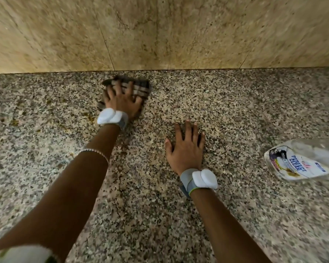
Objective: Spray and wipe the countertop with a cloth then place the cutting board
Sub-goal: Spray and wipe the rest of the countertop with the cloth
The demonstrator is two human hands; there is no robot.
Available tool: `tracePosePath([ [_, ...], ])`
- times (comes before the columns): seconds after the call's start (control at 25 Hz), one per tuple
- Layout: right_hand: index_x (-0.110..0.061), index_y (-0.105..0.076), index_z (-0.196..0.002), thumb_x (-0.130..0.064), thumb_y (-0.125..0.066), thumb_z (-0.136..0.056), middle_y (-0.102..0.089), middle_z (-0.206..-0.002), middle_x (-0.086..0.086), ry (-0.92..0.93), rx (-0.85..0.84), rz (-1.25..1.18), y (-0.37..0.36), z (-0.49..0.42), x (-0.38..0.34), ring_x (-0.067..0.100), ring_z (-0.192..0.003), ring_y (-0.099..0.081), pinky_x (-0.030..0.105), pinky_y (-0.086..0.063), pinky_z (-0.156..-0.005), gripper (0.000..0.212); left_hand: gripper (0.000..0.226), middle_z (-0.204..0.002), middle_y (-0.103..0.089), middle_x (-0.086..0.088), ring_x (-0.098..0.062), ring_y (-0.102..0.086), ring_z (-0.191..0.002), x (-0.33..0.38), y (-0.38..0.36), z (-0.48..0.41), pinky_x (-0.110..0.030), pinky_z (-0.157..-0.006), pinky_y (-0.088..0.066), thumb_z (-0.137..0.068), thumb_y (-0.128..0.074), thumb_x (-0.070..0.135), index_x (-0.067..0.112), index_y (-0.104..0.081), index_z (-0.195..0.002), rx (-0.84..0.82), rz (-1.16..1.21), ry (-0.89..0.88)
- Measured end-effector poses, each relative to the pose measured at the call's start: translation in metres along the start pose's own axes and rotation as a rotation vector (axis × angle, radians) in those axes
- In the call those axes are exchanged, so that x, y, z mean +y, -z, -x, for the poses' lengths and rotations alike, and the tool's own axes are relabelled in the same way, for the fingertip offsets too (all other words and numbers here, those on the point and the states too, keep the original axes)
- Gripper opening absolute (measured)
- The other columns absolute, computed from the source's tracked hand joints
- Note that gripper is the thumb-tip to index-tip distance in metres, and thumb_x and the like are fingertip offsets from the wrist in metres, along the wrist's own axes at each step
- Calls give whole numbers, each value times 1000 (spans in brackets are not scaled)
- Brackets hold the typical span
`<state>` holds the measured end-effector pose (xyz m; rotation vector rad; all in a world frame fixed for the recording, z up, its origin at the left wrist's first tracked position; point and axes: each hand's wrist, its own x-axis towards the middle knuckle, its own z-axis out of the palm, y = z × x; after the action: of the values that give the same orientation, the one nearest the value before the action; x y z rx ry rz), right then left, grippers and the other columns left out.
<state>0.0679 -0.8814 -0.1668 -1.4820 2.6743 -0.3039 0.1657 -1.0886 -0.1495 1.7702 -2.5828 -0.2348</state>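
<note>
While the left hand (122, 100) presses flat on the cloth (139, 88) in the upper middle of the frame, its spread fingers (129, 88) lie straight across the checked fabric, which shows beyond the fingertips and at both sides of the palm, just short of the wall (160, 31). The right hand (186, 147), fingers straight and loose, rests on the bare countertop (245, 103) at centre, holding nothing. A spray bottle (300, 164) lies at the right edge.

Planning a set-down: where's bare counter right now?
Bare countertop: back right, between wall, right hand and spray bottle; also the near edge between the forearms, and far left. Taken: the cloth under the left hand by the wall.
</note>
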Motion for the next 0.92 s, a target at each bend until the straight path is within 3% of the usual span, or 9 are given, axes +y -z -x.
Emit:
tracePosePath([
  [0.08, -20, -37, -142, -50, -30, -89, -27, -153, 12, -1, -27, 3, 1, -1, -1, 36, -141, -19, 57, -11, -113, 61, 66, -158, -6, -15, -46, -7, -141, -1, 2, -8, -60, -115, -5, -93, -29, 55, 29, -10, -150, -29, -4, 38],
  [0.24, -22, -36, -141, -40, -36, -94, -23, -154, 8, 7, -75, -38, 8, -1, 2, 32, -142, -16, 52, -9, -114, 51, 64, -158, -8, -12, -44, -11, -141, 25, -18, 66, -59, -115, -8, -92, -25, 55, 32, -9, -149, -68, -77, -225],
  [0.4, -14, -43, -135, -23, -46, -93, -41, -143, 10, -98, -74, -263, 43, -4, 9, 30, -131, -31, 39, -28, -107, 43, 64, -158, 1, -11, -42, -5, -143, 16, -12, 192, -58, -116, -1, -90, -22, 56, 35, -3, -148, -158, -23, -345],
  [0.52, -12, -46, -134, -18, -49, -91, -47, -138, 10, -70, 1, -293, 59, 18, 10, 30, -127, -35, 36, -29, -108, 44, 70, -159, 0, -9, -41, -1, -144, 24, -13, 270, -55, -115, 3, -83, -10, 61, 36, -5, -148, -222, -55, -557],
  [0.64, -12, -47, -133, -15, -50, -90, -47, -136, 11, -55, -2, -308, 64, 41, 13, 31, -127, -34, 36, -28, -108, 44, 66, -159, 4, -11, -41, 0, -144, 31, -12, 204, -57, -115, 1, -90, -13, 59, 34, 1, -149, -107, -124, -525],
  [0.8, -7, -48, -130, -12, -51, -89, -46, -137, 12, -151, 30, -296, 69, 75, 33, 31, -126, -34, 37, -29, -105, 42, 65, -159, 6, -12, -44, 1, -143, 45, -4, 126, -60, -114, -3, -94, -22, 57, 33, 4, -149, -210, -91, -277],
  [0.92, -6, -49, -129, -8, -52, -88, -46, -136, 13, -220, 56, -328, 74, 98, 46, 31, -127, -33, 36, -27, -106, 42, 65, -159, 5, -10, -42, -1, -144, 59, -17, 206, -61, -114, 1, -93, -20, 56, 32, 1, -149, -150, -107, -474],
])
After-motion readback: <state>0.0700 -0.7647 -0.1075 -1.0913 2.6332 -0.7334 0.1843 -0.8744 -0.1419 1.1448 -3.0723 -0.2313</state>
